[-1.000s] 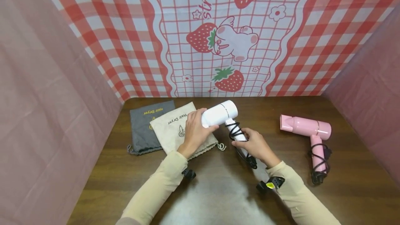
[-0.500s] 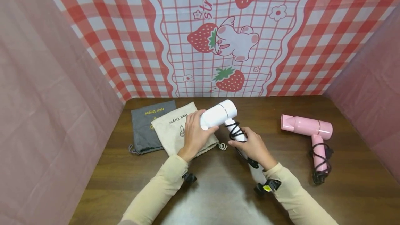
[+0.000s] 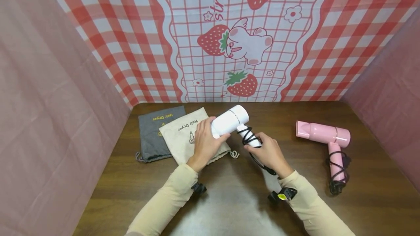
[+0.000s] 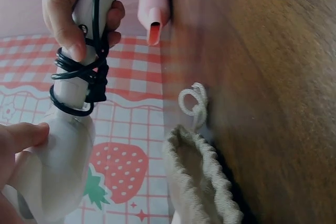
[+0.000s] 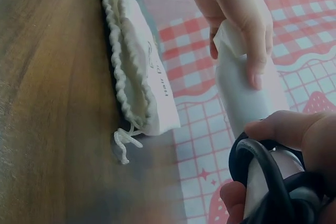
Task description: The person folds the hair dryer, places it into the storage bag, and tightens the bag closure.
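Note:
Both hands hold a white hair dryer (image 3: 231,119) above the middle of the table, close to a cream drawstring bag. My left hand (image 3: 206,143) grips the nozzle end of its barrel, thumb along the near side. Around the handle, with a black cord (image 4: 79,72) wound about it, curl the fingers and thumb of my right hand (image 3: 269,154). The cream bag (image 3: 177,143), printed "Hair Dryer", lies flat beneath and left of the left hand. In the right wrist view its gathered mouth (image 5: 123,66) gapes slightly, with a knotted drawstring (image 5: 125,142) at the corner.
A dark grey drawstring bag (image 3: 151,134) lies partly under the cream one at the back left. On the right side of the brown table (image 3: 229,207) rests a pink hair dryer (image 3: 323,133), its cord wrapped round the handle. A checked strawberry cloth (image 3: 229,46) hangs behind.
The white hair dryer stays in both hands, nearly still. My right hand shifts slightly on the handle. The whole view drifts a little, so the bags and pink dryer appear slightly farther right.

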A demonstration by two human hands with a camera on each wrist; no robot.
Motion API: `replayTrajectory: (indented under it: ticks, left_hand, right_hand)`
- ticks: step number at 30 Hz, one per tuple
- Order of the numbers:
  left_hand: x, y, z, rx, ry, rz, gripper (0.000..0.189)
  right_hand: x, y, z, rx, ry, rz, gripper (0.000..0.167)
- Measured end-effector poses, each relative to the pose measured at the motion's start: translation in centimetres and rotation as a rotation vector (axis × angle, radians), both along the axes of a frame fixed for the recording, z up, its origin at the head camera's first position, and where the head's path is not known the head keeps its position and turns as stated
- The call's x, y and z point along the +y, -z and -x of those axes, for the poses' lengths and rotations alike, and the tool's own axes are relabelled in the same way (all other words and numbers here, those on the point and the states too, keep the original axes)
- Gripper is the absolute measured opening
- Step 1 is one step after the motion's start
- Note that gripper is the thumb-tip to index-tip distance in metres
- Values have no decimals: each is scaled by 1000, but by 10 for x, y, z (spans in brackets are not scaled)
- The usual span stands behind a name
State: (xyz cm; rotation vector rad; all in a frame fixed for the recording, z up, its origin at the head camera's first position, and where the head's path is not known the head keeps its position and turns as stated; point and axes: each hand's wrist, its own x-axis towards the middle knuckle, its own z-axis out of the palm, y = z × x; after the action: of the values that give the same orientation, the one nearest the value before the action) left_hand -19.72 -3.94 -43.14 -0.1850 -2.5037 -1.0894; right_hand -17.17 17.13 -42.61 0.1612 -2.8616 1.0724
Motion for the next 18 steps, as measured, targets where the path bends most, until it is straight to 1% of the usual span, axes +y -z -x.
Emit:
replayTrajectory:
  ticks: [5,12,18]
  left_hand:
    - [1,-4,-3,-33,2,41,72]
    - [-2,-7,-5,-65,34,117,70]
    - [-3,-19,-2,-160,76,137,71]
  right_hand:
    - [4,-2,0,-22,-16,-2,45]
    - [5,1,-2,-13,-10,-5,44]
    - [5,2,-3,18,-12,-11,41]
